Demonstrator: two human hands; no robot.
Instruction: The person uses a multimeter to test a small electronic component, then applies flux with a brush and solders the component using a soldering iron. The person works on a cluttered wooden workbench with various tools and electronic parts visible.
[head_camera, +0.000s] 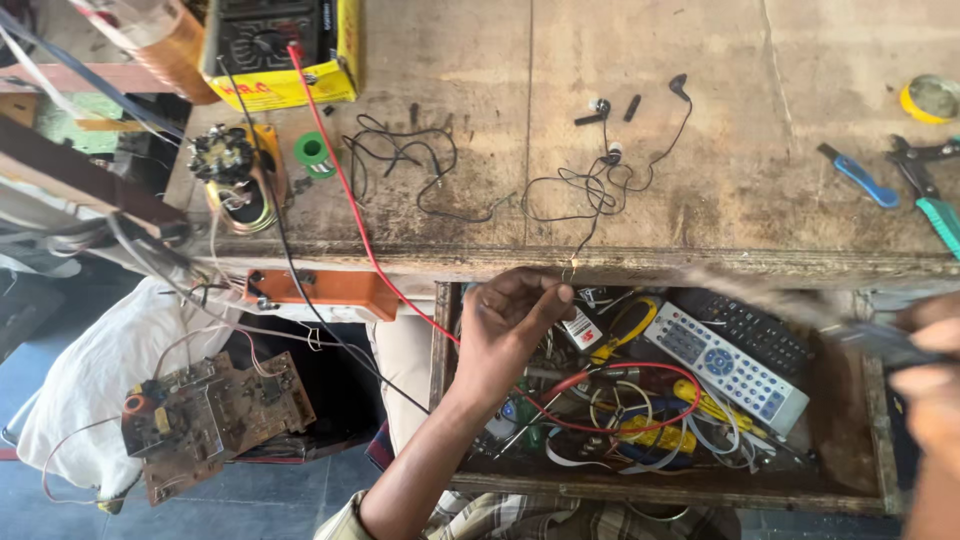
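Observation:
My left hand is held over an open wooden drawer, its fingertips pinched on the thin end of a black earphone cable that hangs over the workbench edge. The cable's earbuds lie tangled on the worn wooden bench top. My right hand is at the right edge, blurred, gripping a dark flat object whose kind I cannot tell. The drawer holds a grey remote control, a black remote, red wire and yellow-handled tools.
A yellow multimeter with red and black leads stands at the back left, beside a green solder spool and a coil. Blue-handled pliers and yellow tape lie right. A circuit board hangs below left over a white sack.

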